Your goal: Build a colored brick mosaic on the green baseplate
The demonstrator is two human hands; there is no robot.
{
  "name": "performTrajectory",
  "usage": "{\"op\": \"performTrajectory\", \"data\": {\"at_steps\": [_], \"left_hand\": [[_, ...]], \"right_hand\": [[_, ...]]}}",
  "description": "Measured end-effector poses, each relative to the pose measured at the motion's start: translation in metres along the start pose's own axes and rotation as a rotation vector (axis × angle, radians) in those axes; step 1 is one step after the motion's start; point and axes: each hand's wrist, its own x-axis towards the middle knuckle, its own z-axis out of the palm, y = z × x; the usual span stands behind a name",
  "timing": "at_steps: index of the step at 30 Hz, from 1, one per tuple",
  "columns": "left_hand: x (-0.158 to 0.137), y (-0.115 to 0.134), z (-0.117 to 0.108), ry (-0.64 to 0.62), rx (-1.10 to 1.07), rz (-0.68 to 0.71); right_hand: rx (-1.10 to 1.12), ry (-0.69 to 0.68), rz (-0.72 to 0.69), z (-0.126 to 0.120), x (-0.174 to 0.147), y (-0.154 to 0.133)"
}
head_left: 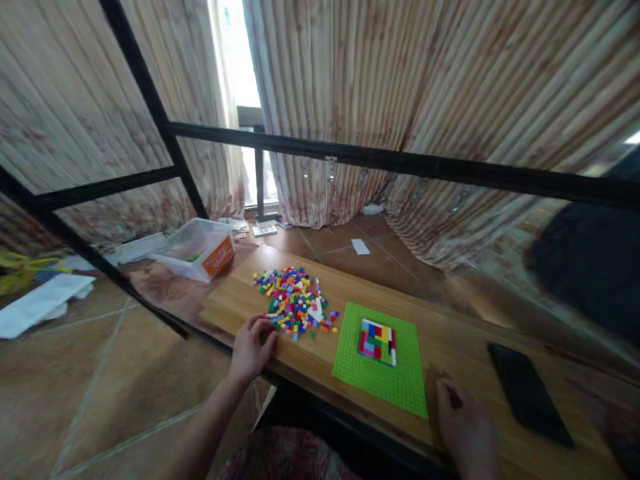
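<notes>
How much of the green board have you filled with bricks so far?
Only a small patch of bricks sits on the green baseplate; most studs are bare. The left hand touches the edge of the loose brick pile; the right hand rests beside the plate. Most bricks remain unplaced.

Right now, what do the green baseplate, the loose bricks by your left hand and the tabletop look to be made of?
Green baseplate: likely moulded plastic, matte, fine stud grid. Loose bricks: probably glossy plastic in bright solid colours; the left hand touches the pile's edge. Tabletop: wood or wood-look laminate, smooth, grain lines visible; which one, I cannot tell.
</notes>
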Motion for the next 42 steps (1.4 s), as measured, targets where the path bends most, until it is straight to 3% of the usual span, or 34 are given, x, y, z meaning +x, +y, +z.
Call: {"op": "performTrajectory", "data": {"at_steps": [7, 29, 42], "left_hand": [[0.006, -0.003, 0.002, 0.004, 0.012, -0.006], [0.006, -0.007, 0.003, 0.09, -0.105, -0.091], [0.004, -0.004, 0.004, 0.004, -0.051, 0.048]], "right_hand": [[0.05, 0.056, 0.0, -0.007, -0.001, -0.015], [0.122, 0.087, -0.009, -0.008, -0.001, -0.022], [0.08, 0.035, 0.033, -0.008, -0.002, -0.016]]}}
